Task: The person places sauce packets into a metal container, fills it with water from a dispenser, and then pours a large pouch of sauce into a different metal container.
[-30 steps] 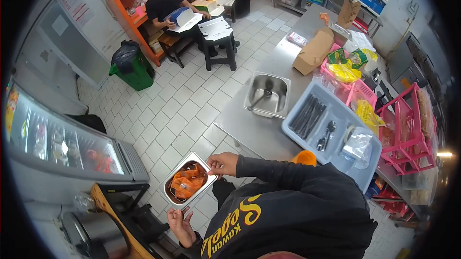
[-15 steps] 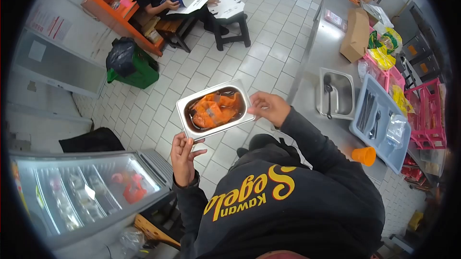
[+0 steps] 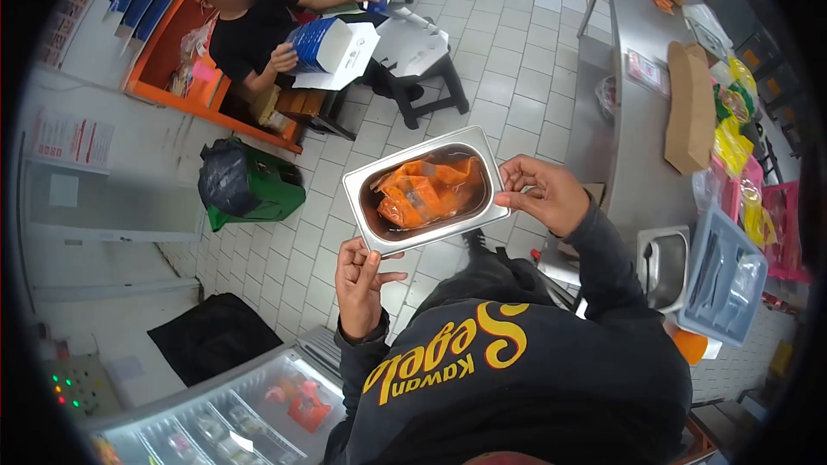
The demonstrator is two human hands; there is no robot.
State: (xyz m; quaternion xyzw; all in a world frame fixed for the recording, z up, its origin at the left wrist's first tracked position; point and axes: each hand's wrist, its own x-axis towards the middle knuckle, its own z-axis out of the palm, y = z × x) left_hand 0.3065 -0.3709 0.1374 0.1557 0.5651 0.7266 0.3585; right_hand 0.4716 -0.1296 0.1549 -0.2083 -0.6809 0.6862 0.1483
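Observation:
A rectangular stainless steel food pan (image 3: 444, 235) is held up in front of my body, tilted so that its inside shows. In it lies a crumpled orange plastic packet (image 3: 431, 193), apparently in some liquid. My left hand (image 3: 360, 286) grips the near left part of the rim, thumb on top and fingers partly hidden below. At the right end, my right hand (image 3: 544, 194) pinches the rim between thumb and fingers.
A glass-topped freezer (image 3: 202, 426) stands at lower left, a green bin (image 3: 267, 193) ahead of it. Beyond, a seated person (image 3: 254, 34) handles blue and white boxes. Along the right runs a steel counter (image 3: 637, 133) with a blue tray (image 3: 728, 280) and another steel pan (image 3: 663, 267).
My view has shifted: the counter sits further right and the freezer lower. Both hands keep hold of the food pan. The seated person's far arm now stretches out to a box.

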